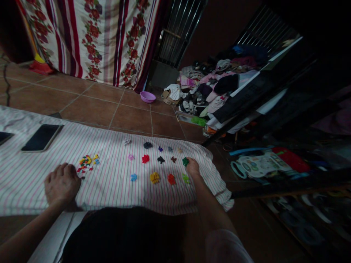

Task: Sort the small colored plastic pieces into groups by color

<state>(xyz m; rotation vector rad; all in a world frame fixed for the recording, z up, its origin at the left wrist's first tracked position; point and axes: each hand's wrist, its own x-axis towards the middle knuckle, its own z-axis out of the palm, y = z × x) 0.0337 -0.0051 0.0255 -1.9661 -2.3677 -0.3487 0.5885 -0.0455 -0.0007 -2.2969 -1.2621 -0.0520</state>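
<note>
Dark clothing (pixel 123 233) sits nearest; beyond, on striped cloth (pixel 109 190), the right hand (pixel 193 168) bunches its fingers (pixel 190 162) at the dark-green pile (pixel 185 161) (grip unclear), while the left hand (pixel 62 183) curls beside mixed-colour pieces (pixel 86 160), any hold hidden.

- Dark green pieces (pixel 185 161) lay clumped at my right grip (pixel 193 168).
- Red, yellow and blue pieces (pixel 86 160) lay loosely scattered near my left grip (pixel 62 183).

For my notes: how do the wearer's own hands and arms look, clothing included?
The left hand and right hand are gloveless, with no watch visible. A pale, greyish sleeve shows on the right arm near the picture's bottom; the visible left forearm is bare.
</note>
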